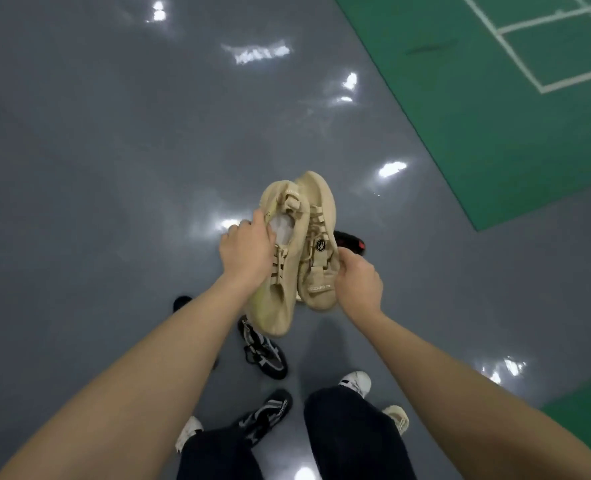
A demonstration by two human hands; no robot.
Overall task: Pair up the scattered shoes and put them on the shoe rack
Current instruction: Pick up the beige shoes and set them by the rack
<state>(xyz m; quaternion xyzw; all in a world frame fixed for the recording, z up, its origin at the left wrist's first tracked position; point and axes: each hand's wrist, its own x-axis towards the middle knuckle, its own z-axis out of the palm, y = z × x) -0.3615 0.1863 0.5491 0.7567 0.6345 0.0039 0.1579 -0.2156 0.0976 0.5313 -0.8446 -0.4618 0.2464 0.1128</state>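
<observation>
I hold two beige lace-up shoes side by side in the air, above the grey floor. My left hand grips the left beige shoe at its opening, where white paper stuffing shows. My right hand grips the right beige shoe at its heel end. The two shoes point opposite ways and touch along their sides. No shoe rack is in view.
Shoes lie scattered on the floor below: a black-and-white sneaker, another, a black-and-red shoe behind my right hand, a dark shoe, a cream shoe. A green court mat lies at right.
</observation>
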